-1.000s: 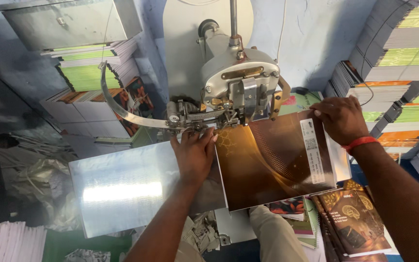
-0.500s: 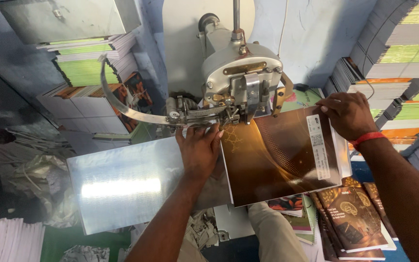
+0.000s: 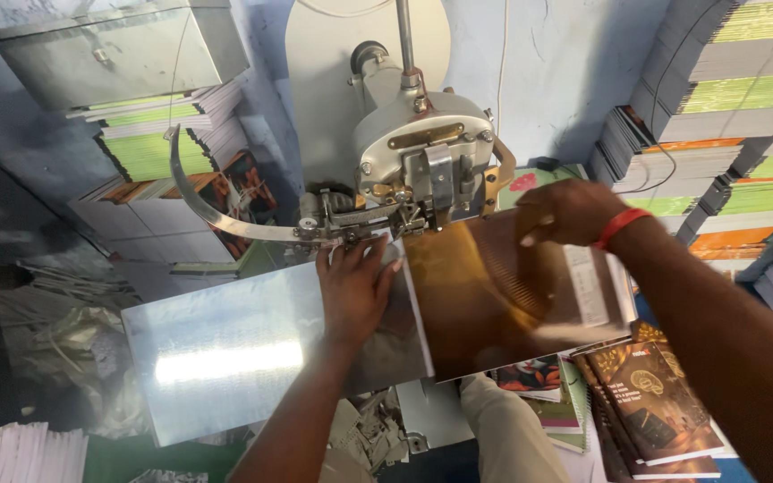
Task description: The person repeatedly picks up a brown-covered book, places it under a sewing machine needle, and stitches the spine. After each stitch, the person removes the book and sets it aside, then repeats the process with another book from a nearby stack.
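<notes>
Brown-covered booklet (image 3: 503,300) lies open under the stitching machine head (image 3: 422,165), spine at the stitcher; left hand (image 3: 355,291) presses flat, fingers spread; right hand (image 3: 565,210) pinches the far edge, blurry, so probably mid-stitch; finished copies (image 3: 646,402) already stacked beside the bench (image 3: 225,358).

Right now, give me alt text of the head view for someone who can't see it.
A person's left hand presses flat on a brown-covered booklet under the head of a grey stitching machine, while the right hand, with a red wristband, rests on the booklet's far edge. Stacks of booklets line the walls.
</notes>
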`<action>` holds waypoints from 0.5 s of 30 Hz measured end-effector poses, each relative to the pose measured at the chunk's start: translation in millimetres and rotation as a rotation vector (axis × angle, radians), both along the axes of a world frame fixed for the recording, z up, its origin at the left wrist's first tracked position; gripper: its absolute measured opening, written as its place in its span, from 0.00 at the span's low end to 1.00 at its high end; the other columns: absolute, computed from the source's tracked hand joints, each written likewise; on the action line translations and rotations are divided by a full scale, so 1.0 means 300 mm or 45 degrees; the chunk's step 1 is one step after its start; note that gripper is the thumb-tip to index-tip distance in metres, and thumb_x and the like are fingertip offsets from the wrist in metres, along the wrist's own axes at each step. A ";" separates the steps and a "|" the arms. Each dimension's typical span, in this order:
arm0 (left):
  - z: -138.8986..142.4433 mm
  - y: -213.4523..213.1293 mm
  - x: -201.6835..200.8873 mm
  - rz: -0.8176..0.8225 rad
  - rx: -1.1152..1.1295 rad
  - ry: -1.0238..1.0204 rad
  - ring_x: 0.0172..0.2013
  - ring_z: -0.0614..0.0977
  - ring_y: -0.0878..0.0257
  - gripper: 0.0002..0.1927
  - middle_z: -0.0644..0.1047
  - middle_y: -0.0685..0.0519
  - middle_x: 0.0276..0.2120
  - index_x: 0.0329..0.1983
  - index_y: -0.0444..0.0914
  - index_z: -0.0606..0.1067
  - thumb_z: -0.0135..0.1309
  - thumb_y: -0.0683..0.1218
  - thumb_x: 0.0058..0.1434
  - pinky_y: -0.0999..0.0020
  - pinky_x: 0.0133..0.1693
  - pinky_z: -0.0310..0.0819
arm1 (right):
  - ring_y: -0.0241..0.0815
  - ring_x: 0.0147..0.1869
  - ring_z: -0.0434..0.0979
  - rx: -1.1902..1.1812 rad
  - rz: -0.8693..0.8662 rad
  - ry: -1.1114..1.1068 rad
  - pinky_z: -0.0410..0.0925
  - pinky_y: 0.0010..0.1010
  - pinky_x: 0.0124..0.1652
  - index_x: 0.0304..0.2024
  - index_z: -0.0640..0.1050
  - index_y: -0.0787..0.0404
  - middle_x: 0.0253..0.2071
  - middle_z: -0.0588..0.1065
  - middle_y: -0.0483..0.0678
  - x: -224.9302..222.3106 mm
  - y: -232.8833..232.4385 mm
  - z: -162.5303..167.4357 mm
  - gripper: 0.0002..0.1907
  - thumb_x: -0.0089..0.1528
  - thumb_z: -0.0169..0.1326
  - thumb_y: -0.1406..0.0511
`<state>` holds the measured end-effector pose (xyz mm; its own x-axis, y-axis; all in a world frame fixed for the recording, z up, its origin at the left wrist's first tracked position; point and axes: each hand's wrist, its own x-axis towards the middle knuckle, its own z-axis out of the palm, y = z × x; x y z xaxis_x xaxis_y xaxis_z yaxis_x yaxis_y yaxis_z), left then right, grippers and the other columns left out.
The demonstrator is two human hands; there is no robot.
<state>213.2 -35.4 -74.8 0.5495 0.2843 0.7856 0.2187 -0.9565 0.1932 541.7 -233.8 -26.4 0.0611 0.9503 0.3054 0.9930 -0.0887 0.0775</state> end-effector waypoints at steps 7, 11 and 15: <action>-0.005 -0.008 0.002 0.067 0.071 0.041 0.56 0.74 0.48 0.22 0.78 0.51 0.52 0.59 0.43 0.78 0.57 0.55 0.64 0.42 0.65 0.53 | 0.41 0.38 0.84 -0.224 -0.740 -0.236 0.77 0.37 0.38 0.45 0.80 0.41 0.37 0.83 0.39 0.114 -0.279 0.129 0.12 0.65 0.54 0.48; -0.003 -0.013 0.012 0.096 0.109 0.053 0.57 0.73 0.46 0.21 0.78 0.50 0.52 0.59 0.44 0.78 0.56 0.55 0.65 0.42 0.65 0.54 | 0.34 0.23 0.78 -0.333 -0.943 -0.611 0.74 0.28 0.27 0.50 0.79 0.40 0.27 0.78 0.41 0.192 -0.500 0.187 0.16 0.72 0.46 0.45; -0.004 -0.022 0.013 0.090 0.123 0.045 0.56 0.74 0.44 0.21 0.79 0.50 0.52 0.59 0.44 0.78 0.55 0.54 0.66 0.43 0.65 0.54 | 0.41 0.28 0.79 -0.237 -1.071 -0.704 0.74 0.34 0.32 0.51 0.79 0.43 0.32 0.79 0.45 0.269 -0.693 0.197 0.14 0.71 0.48 0.50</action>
<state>217.1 -41.9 -75.8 0.5585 0.2478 0.7917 0.2917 -0.9521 0.0922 622.4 -441.7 32.7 0.6257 0.6995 0.3453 0.4356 -0.6805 0.5893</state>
